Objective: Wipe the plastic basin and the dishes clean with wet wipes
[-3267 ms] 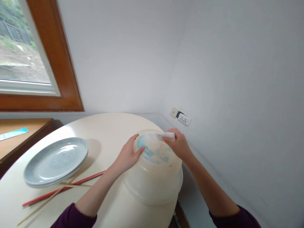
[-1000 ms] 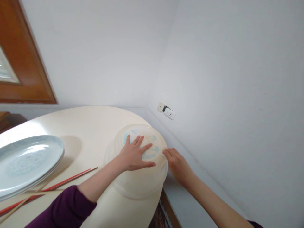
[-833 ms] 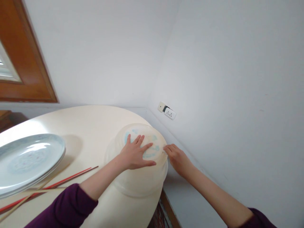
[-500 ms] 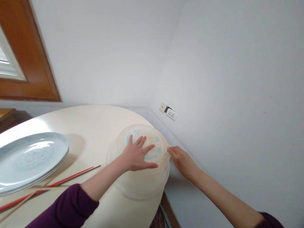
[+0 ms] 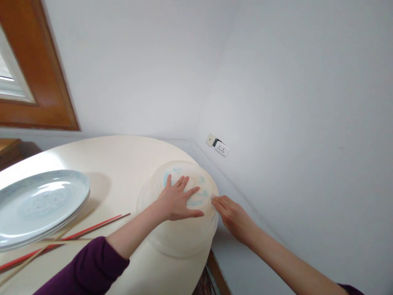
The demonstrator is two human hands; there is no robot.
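A round, translucent, pale bowl-like object with faint blue markings rests on the right part of the table. I cannot tell whether it stands upright or upside down. My left hand lies flat across its upper surface, fingers spread over the blue markings. At the right edge of this surface, my right hand pinches a bit of thin clear film between thumb and fingers. The fingertips hide most of the pinched part.
Stacked oval plates with a bluish pattern lie on the left of the cream round table. Several red and wooden chopsticks cross in front of them. A wall socket is behind, and a wooden window frame stands upper left.
My right hand has moved slightly left, closer to the round object, and the film that was drawn out to a point is less stretched. My left hand stays in place.
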